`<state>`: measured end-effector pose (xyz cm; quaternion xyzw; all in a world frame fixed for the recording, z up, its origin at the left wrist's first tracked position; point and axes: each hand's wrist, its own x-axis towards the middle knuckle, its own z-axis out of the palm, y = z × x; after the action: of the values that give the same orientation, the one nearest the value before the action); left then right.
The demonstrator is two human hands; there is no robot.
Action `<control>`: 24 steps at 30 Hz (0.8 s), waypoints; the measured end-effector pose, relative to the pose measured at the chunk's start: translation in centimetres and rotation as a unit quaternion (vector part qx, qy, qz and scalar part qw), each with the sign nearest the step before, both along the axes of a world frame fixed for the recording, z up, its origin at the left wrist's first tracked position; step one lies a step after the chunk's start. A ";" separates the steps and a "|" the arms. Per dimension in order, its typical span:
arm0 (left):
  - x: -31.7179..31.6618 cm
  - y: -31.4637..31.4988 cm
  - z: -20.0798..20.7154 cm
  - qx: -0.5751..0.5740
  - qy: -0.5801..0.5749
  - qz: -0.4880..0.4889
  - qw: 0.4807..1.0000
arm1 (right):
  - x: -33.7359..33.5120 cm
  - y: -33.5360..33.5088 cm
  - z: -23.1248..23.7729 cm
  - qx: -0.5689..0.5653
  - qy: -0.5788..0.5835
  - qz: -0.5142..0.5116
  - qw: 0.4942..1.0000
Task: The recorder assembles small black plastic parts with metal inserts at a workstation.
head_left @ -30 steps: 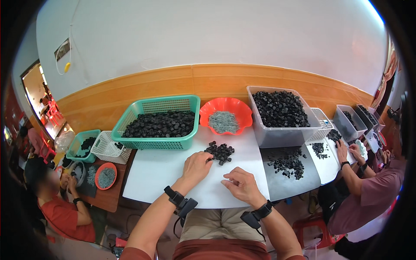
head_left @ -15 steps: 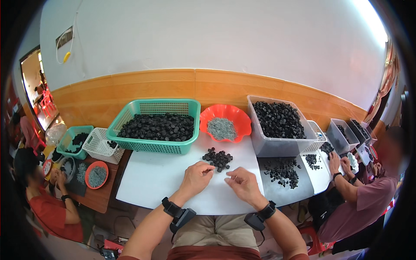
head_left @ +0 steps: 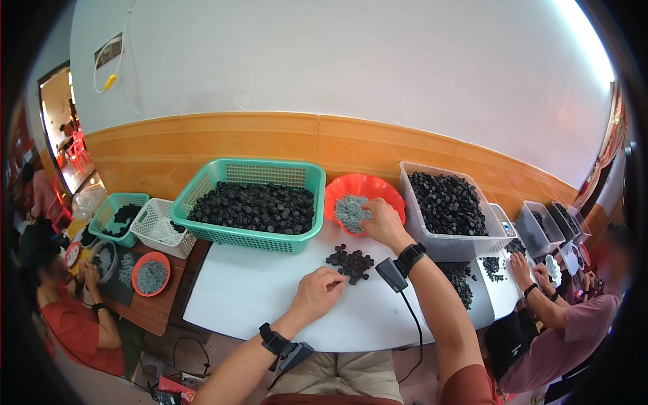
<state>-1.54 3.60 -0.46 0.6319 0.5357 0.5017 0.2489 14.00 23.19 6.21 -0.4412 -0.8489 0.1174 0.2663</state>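
Observation:
My left hand (head_left: 317, 295) is closed in a pinch above the white work surface (head_left: 250, 290), just left of a small pile of black knob-like parts (head_left: 349, 262). Something dark shows at its fingertips, too small to make out. Farther off, my right hand (head_left: 383, 221) reaches into a red scalloped bowl (head_left: 352, 183) of thin grey pieces (head_left: 349, 213), perhaps screws or pins. Its fingers are bent together at the heap's right side, and the fingertips are partly hidden. Both wrists wear black straps with a small device.
Behind the pile stand a green basket (head_left: 246, 239) and a clear bin (head_left: 445, 241), both full of black parts. More black parts (head_left: 459, 283) lie under my right forearm's far side. Co-workers sit at left (head_left: 81, 327) and right (head_left: 560, 337).
My right hand has moved from beside the black pile, forward into the red bowl. My left hand stays pinched near the pile, slightly lower in view. The whole view has shifted a little.

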 end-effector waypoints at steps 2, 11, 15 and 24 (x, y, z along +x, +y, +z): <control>0.1 0.0 0.0 -0.001 -0.004 0.000 1.000 | -0.3 1.5 -0.9 -0.011 -0.031 0.009 0.999; 0.0 0.1 -0.3 0.006 0.031 0.005 0.999 | -2.0 4.3 -0.4 -0.096 -0.156 0.011 0.983; 0.1 0.2 -0.1 0.001 0.034 0.004 0.999 | -1.6 5.2 -0.1 -0.099 -0.187 0.055 0.976; 0.1 0.0 -0.1 -0.003 0.027 0.009 1.000 | -0.1 4.5 -0.2 -0.050 -0.054 0.064 0.995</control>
<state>-1.41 3.62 -0.58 0.6398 0.5491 0.4852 0.2318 13.91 27.72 6.02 -0.4042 -0.8817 0.1529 0.1895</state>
